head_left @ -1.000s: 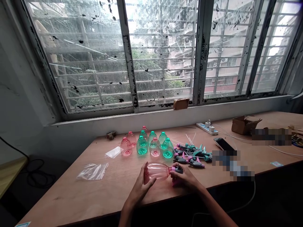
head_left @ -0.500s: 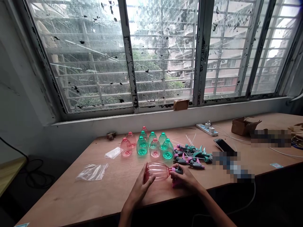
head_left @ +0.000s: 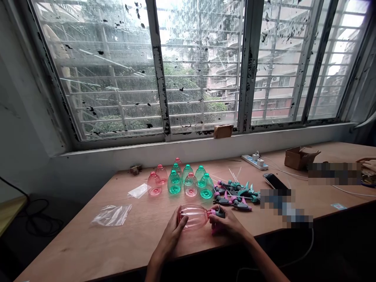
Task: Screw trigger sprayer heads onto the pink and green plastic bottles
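A clear pink plastic bottle (head_left: 194,216) lies on its side in the air near the table's front edge, its neck to the right. My left hand (head_left: 174,231) is wrapped round its base end, thumb along the near side. At the neck, my right hand (head_left: 227,222) grips a grey and pink trigger spray head (head_left: 217,213) that meets the bottle's mouth. Whether the thread is tight cannot be seen. Behind stand several upright bottles without heads, green (head_left: 206,188) and pink (head_left: 154,186). To their right lies a pile of spray heads (head_left: 236,196) in grey, pink and green.
Two clear plastic bags (head_left: 113,215) lie at the left of the wooden table (head_left: 73,250). A phone (head_left: 276,182), a power strip (head_left: 255,161) and a cardboard box (head_left: 299,157) are at the right. Part of another person's hand (head_left: 367,161) shows at the far right edge.
The bottle and both hands keep nearly the same pose, with small finger shifts around the neck and base. The view has moved slightly. Another person's hand now shows at the far right.
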A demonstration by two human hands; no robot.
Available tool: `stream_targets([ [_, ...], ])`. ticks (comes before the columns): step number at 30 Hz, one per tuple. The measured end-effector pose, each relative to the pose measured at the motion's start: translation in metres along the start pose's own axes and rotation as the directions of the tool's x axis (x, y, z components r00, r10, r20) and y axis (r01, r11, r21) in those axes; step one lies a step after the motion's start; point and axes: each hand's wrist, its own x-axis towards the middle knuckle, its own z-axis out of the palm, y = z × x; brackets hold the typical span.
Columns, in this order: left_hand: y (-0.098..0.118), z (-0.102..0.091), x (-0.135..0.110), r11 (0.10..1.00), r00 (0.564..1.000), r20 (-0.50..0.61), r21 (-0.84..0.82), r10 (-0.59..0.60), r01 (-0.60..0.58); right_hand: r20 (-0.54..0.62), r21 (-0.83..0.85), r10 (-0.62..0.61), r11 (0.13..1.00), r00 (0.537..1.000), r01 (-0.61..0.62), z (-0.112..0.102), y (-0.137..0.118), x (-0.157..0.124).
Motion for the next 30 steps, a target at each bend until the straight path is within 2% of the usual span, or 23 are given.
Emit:
stream_targets([
  [6, 0.004, 0.0015, -0.0041, 0.997, 0.995, 0.058, -0.02, 0.075, -0.074, -0.003, 0.004, 0.0, 1.0, 1.0, 0.0, -0.0002, 0.0008, 0.0002],
  [11, -0.0029, 0.0011, 0.0026, 0.999, 0.999, 0.012, -0.032, 0.035, -0.034, 0.008, -0.013, 0.003, 1.0, 1.0, -0.003, -0.0008, -0.0007, -0.0002],
  [14, -0.0033, 0.0009, 0.0035, 0.999, 0.999, 0.035, -0.034, 0.028, -0.027, 0.0, -0.021, 0.0, 1.0, 1.0, 0.0, -0.0013, -0.0022, 0.0001],
  [20, 0.002, 0.0021, -0.0028, 0.995, 0.993, 0.068, -0.047, 0.092, -0.089, -0.013, -0.019, -0.007, 1.0, 1.0, 0.007, 0.0001, -0.0043, 0.0009],
  [25, -0.0013, 0.0004, -0.0002, 0.999, 0.999, 0.02, -0.033, 0.041, -0.04, 0.012, -0.007, -0.004, 1.0, 1.0, 0.004, 0.002, -0.0062, 0.0002],
  [30, -0.0007, -0.0001, 0.0003, 0.999, 0.997, 0.063, -0.022, 0.045, -0.044, 0.009, -0.014, -0.007, 1.0, 1.0, 0.007, 0.0013, -0.0053, 0.0004],
])
